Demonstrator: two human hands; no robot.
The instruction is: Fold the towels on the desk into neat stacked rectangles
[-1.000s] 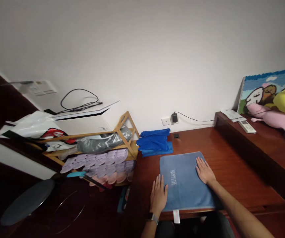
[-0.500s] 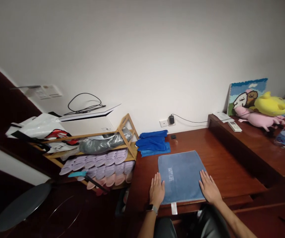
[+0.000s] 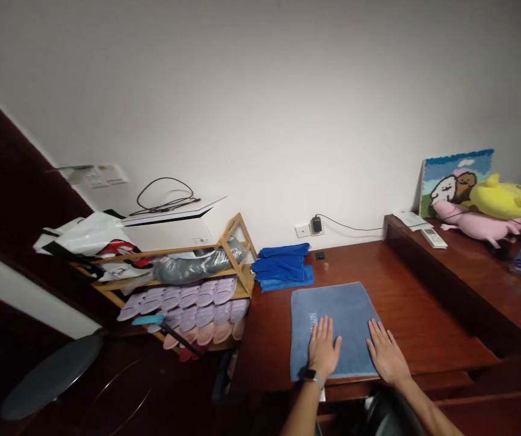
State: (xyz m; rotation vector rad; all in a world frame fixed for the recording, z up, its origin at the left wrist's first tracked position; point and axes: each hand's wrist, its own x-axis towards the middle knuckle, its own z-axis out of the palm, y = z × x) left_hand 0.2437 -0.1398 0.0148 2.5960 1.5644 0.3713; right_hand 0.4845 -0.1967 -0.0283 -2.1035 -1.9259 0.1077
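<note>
The hands are apart, both open with palms down: the left hand (image 3: 324, 350) lies over the lettering on the grey-blue towel (image 3: 339, 303), the right hand (image 3: 387, 354) at its right edge. The towel lies flat on the tabletop (image 3: 414, 327), near the bright blue cloths (image 3: 282, 265).

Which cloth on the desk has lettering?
The grey-blue cloth, spread flat with the left hand on it and the right hand at its edge; the brighter blue cloths by the rack show none.
</note>
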